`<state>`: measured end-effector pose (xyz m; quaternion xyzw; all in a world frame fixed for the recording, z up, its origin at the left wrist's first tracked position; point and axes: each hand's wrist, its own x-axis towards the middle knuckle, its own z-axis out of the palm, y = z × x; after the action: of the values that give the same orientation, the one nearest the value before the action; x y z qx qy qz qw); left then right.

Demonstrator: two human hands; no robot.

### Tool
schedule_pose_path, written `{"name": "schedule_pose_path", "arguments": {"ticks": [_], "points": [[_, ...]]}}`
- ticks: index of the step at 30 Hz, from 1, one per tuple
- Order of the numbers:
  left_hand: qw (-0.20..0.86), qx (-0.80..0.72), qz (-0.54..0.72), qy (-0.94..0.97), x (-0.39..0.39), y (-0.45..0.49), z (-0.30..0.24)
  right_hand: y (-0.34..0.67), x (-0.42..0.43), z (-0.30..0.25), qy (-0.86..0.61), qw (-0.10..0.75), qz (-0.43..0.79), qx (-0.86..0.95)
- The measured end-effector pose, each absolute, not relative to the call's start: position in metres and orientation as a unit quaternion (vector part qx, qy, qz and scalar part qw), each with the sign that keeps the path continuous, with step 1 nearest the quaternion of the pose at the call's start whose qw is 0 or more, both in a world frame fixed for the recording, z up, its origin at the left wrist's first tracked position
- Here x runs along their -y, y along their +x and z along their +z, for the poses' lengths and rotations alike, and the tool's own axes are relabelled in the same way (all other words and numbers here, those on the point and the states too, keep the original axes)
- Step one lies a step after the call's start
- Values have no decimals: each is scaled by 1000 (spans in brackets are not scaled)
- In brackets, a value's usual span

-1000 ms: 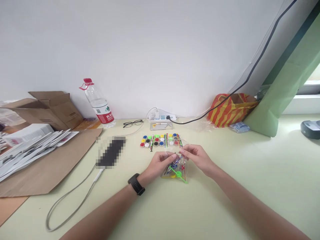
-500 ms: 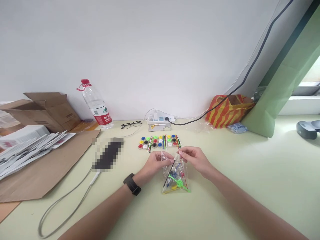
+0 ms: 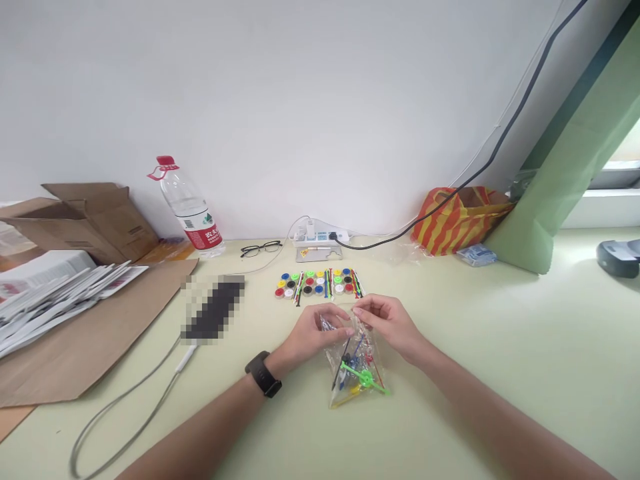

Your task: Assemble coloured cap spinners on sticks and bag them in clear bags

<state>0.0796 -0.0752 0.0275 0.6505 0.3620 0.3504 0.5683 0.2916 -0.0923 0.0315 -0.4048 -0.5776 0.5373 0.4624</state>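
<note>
Plastic bag [image 3: 356,368], small and clear, sits at the centre of a pale green desk [image 3: 500,347], packed with coloured sticks and small round pieces, a green pinwheel-shaped piece showing near its lower edge. Its long axis runs from the person toward the far wall, mouth end farthest away and pinched up between the two hands, while the filled bottom rests on the desk.

One left hand [image 3: 313,333], with a black watch on its wrist, clamps thumb and fingertips on the left side of the bag's mouth. One right hand [image 3: 387,320] pinches the right side of the mouth in the same way. Both hands sit at the bag's far end, equally close to it, with the contents hanging just below the fingers.

Just beyond the bag lies one tidy set of round caps [image 3: 317,283], red, blue, yellow, green, black and white, in about three rows with thin coloured sticks laid between them; the exact number is too small to count. Farther beyond the bag are one pair of glasses [image 3: 261,249] and one power strip [image 3: 320,237]. Left of the bag lie one pixelated phone [image 3: 213,310] with its cable, one water bottle [image 3: 190,207] and one open cardboard box [image 3: 87,217]. Right of the bag, by the wall, is one red and yellow striped bag [image 3: 457,217].
</note>
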Motion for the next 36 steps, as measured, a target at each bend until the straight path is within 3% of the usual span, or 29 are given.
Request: {"name": "schedule_pose_path", "arguments": {"ticks": [6,16,25,31,36], "points": [[605,-344,394,601,73,80,27,295,90,26,-396,410,620,539],[566,-352,397,632,72,79,23,283,96,24,-391,445,653,472],[540,-369,433,620,72,78,26,282,96,23,-399,445,638,486],[574,-361,414,607,72,78,26,292,93,29,-387,380,637,547],[594,-362,390,603,73,80,26,298,86,27,-414,440,580,546]]}}
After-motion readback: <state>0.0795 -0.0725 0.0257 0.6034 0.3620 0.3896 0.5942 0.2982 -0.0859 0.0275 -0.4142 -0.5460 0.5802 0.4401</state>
